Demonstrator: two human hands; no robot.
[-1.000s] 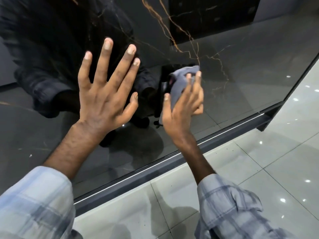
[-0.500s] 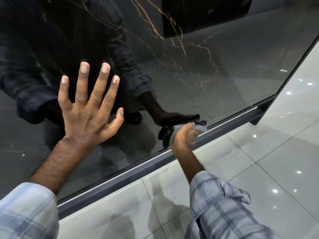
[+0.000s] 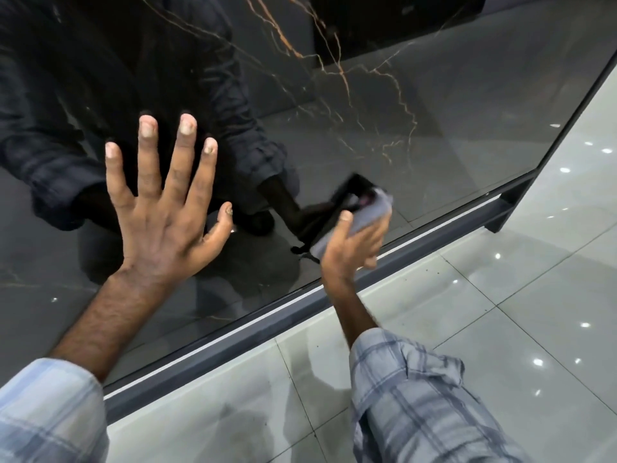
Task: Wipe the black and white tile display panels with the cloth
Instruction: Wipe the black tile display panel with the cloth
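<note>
Moved since half a second back: the wipe stroke on the black tile panel had crept right along its bottom edge, just above the frame rail. Left hand had stayed flat on the panel, fingers spread wide, bracing. Right hand gripped the cloth, thumb over it and fingers curled round, pressing it to the panel near the lower right. My read: black panel mid-wipe, low strip in progress; I couldn't tell which areas were done. No white panel in view, so that's left.
</note>
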